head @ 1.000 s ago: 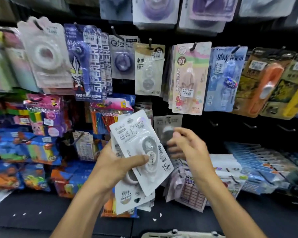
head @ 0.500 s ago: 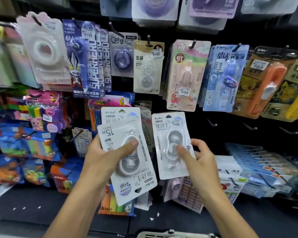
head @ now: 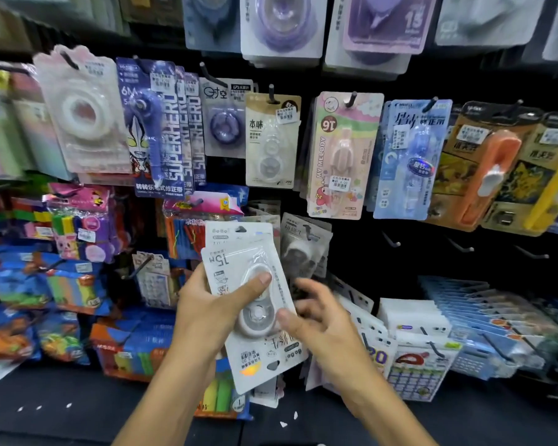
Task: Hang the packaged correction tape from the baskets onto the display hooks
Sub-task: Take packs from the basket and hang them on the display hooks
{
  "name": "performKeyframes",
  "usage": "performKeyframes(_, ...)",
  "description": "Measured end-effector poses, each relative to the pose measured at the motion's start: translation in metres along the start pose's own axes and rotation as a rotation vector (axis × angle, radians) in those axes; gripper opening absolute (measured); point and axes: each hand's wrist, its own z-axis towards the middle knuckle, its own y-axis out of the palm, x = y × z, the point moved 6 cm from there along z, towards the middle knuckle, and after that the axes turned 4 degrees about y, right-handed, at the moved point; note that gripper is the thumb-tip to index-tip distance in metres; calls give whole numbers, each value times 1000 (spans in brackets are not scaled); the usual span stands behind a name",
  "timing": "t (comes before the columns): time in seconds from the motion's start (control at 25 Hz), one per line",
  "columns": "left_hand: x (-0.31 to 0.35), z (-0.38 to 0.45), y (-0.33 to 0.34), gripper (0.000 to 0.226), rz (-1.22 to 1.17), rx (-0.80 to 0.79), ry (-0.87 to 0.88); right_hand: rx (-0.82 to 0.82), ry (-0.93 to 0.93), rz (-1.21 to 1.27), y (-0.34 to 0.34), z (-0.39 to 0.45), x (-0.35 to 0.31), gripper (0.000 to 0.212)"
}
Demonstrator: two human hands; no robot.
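Left hand grips stack of white tape packs chest-high before display, top pack upside down, thumb across blister. Right hand beside stack, thumb touching pack edge, fingers blurred, grip unclear. Same pack hangs on hook behind.

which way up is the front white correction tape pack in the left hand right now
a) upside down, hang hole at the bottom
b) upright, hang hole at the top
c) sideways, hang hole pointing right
a: the front white correction tape pack in the left hand shows its "15m" print inverted near the top and its hang hole near the bottom edge.
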Motion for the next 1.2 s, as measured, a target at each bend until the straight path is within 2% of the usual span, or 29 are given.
performKeyframes(0.04,-3,1,3,68,-3,-17,-21,-92,9,64,9,-1,2,59)
performKeyframes(0.08,-5,1,5,69,-24,-34,-51,-103,3,107,12,0,1,50)
performKeyframes(0.2,-6,0,5,68,-136,-53,-74,27,20,223,2,3,-3,37)
performKeyframes(0.28,-1,-3,4,63,-113,-50,-33,-9,52,259,0,-1,0,36)
performKeyframes(0.36,0,-3,3,58,-73,-46,-13,-69,93,249,2,-8,6,26)
performKeyframes(0.44,-2,-3,3,45,-82,-55,-21,-25,101,246,-1,-9,10,15)
performKeyframes(0.52,-2,-4,2,34,-65,-50,-27,28,65,244,-7,-11,10,14)
performKeyframes(0.72,-4,-4,-4,33,-86,-11,-34,46,-55,112,-25,-13,-6,17)
performKeyframes(0.88,-4,0,-18,34,-110,75,-36,196,-127,261,-77,-12,-34,17)
performKeyframes(0.96,1,2,-26,30,11,103,5,121,-243,86,-96,-13,-63,14)
performKeyframes(1.04,1,2,-20,31,95,5,-7,-69,-289,-256,-83,-10,-90,20)
performKeyframes(1.12,-5,-3,0,30,26,-210,-72,-196,-260,-390,-56,0,-107,18)
performKeyframes(1.2,-10,-15,21,41,-119,-427,-162,-141,-303,-519,-31,13,-122,20)
